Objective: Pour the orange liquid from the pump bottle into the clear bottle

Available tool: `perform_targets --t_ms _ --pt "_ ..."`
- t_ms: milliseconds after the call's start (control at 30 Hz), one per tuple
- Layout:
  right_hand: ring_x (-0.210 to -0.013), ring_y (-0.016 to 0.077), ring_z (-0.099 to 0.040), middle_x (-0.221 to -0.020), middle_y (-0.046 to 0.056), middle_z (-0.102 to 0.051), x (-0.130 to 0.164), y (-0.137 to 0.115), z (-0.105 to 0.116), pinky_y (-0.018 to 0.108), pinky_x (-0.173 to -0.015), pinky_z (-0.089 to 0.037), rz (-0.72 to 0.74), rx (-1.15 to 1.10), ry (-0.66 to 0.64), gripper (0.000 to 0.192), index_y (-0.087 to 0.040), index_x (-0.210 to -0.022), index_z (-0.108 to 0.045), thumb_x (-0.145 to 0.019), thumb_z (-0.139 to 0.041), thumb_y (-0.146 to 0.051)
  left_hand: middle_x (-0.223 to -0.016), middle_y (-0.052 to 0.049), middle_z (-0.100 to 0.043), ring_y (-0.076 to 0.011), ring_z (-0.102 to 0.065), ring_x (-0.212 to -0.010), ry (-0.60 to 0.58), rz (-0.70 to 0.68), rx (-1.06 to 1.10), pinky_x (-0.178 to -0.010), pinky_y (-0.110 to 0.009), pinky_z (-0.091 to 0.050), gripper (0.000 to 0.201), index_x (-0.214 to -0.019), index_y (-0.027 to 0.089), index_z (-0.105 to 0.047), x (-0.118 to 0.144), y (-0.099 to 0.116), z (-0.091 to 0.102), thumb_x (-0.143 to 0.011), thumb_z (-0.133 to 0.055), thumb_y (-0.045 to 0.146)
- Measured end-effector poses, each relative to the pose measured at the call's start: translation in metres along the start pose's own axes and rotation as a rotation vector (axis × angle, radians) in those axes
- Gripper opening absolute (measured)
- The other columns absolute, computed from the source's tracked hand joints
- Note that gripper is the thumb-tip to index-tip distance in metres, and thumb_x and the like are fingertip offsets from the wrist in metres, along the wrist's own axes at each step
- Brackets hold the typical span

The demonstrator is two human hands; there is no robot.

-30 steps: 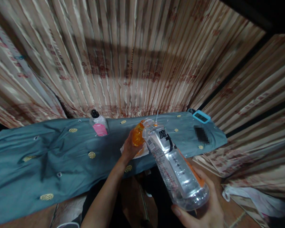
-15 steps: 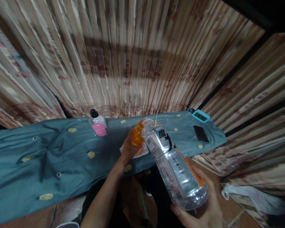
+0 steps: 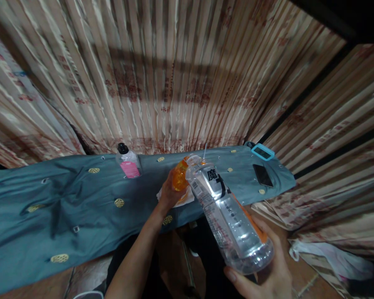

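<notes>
My right hand (image 3: pixel 268 272) grips the base of a large clear plastic bottle (image 3: pixel 227 214) with a black and orange label. The bottle is tilted, its open mouth leaning over an orange cup (image 3: pixel 180 178). My left hand (image 3: pixel 168 193) holds that orange cup, which stands on a white napkin (image 3: pixel 187 199) on the blue-grey cloth (image 3: pixel 81 203). A thin straw or stick rises just behind the cup.
A small clear bottle with a pink label and black cap (image 3: pixel 128 162) stands at the back of the cloth. A dark phone (image 3: pixel 262 175) and a teal-framed device (image 3: pixel 261 152) lie at the cloth's right end. Striped curtains (image 3: pixel 174 74) hang behind. A white bag (image 3: pixel 330 259) lies at lower right.
Hardly anything has moved; both hands keep their grips and the big bottle stays tilted over the orange cup.
</notes>
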State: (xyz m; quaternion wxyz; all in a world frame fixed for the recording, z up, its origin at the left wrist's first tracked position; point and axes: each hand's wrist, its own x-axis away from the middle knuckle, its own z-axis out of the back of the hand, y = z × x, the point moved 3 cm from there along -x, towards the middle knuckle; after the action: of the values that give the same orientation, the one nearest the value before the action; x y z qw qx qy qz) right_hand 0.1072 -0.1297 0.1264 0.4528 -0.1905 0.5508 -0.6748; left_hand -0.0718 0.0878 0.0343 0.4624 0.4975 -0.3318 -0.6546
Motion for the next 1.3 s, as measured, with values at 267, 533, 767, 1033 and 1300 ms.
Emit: perform_targets --t_ms 267,533,767,1033,1300 --pt "-0.117 0.0356 -0.061 -0.126 0.012 -0.064 -0.001 0.009 0.005 0.041 -0.088 -0.050 0.084 0.080 -0.026 0.085 -0.022 -0.135 -0.049 -0.060 -0.083 -0.043 -0.119 -0.008 -0.070 -0.0233 -0.072 -0.098 -0.001 -0.029 0.001 -0.090 -0.037 -0.060 0.070 -0.133 0.019 -0.046 0.000 -0.002 -0.001 -0.070 -0.075 0.029" --pt "-0.116 0.0353 -0.062 -0.129 0.011 -0.062 0.000 0.004 0.002 0.043 -0.093 -0.048 0.016 0.068 -0.013 0.084 -0.025 -0.134 -0.048 -0.061 -0.081 -0.049 -0.117 -0.007 -0.071 -0.0227 -0.072 -0.097 0.001 -0.020 -0.020 -0.090 -0.036 -0.060 0.071 -0.134 0.020 -0.046 0.000 -0.003 -0.001 -0.070 -0.075 0.029" --pt "-0.127 0.0386 -0.056 -0.136 0.014 -0.060 -0.001 0.010 0.004 0.046 -0.097 -0.048 0.027 0.023 -0.042 0.090 -0.024 -0.138 -0.046 -0.059 -0.084 -0.046 -0.116 -0.006 -0.071 -0.0222 -0.072 -0.096 0.012 -0.017 -0.003 -0.088 -0.035 -0.060 0.068 -0.132 0.020 -0.046 0.001 -0.003 -0.001 -0.071 -0.074 0.028" --pt "-0.123 0.0379 -0.061 -0.132 0.013 -0.064 -0.001 0.015 0.008 0.044 -0.091 -0.053 0.041 0.055 -0.063 0.096 -0.024 -0.142 -0.044 -0.058 -0.085 -0.046 -0.116 -0.008 -0.071 -0.0230 -0.072 -0.096 0.012 -0.036 -0.026 -0.088 -0.035 -0.060 0.066 -0.131 0.019 -0.047 0.001 -0.001 0.000 -0.072 -0.075 0.028" --pt "-0.119 0.0382 -0.063 -0.135 0.014 -0.062 -0.003 0.014 0.010 0.046 -0.094 -0.052 0.053 0.107 -0.056 0.098 -0.023 -0.143 -0.043 -0.058 -0.085 -0.044 -0.120 -0.009 -0.069 -0.0243 -0.071 -0.101 0.025 -0.031 -0.054 -0.092 -0.037 -0.059 0.067 -0.131 0.019 -0.046 0.000 -0.003 -0.002 -0.071 -0.075 0.028"
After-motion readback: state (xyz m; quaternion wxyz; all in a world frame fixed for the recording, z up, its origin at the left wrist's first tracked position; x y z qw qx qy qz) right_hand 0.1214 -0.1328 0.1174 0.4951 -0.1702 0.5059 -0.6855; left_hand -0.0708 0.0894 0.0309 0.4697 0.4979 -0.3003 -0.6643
